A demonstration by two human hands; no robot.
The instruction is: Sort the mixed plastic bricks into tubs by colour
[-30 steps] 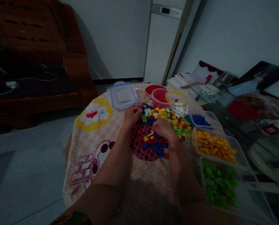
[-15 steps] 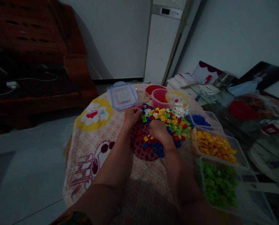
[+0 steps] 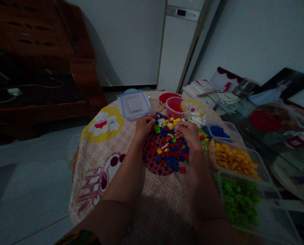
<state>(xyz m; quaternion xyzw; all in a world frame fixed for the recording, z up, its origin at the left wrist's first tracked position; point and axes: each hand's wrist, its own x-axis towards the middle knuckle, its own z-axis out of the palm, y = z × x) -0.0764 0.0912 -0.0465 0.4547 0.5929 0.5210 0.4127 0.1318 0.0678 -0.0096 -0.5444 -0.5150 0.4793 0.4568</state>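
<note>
A loose pile of small toy building bricks (image 3: 171, 148) in red, blue, yellow, green and white is spread over the middle of the table. My left hand (image 3: 144, 126) rests at the pile's left edge with thumb and fingers pressed together; what they hold, if anything, is too small to make out. Over the pile's right side is my right hand (image 3: 189, 132), its fingers curled inward among yellow and green bricks. Whatever lies between those fingertips cannot be made out. Part of the pile is hidden under this hand.
To the right stand clear boxes of blue bricks (image 3: 218, 131), yellow bricks (image 3: 236, 161) and green bricks (image 3: 240, 202). White bricks (image 3: 196, 119) lie behind the pile. A pink tub (image 3: 171, 109) and a blue-rimmed lid (image 3: 135, 104) sit at the back. A glass table (image 3: 246, 126) adjoins on the right.
My right hand has moved back and to the right, uncovering bricks at the pile's near side. A red brick now shows at the near right edge. My left hand has hardly moved.
</note>
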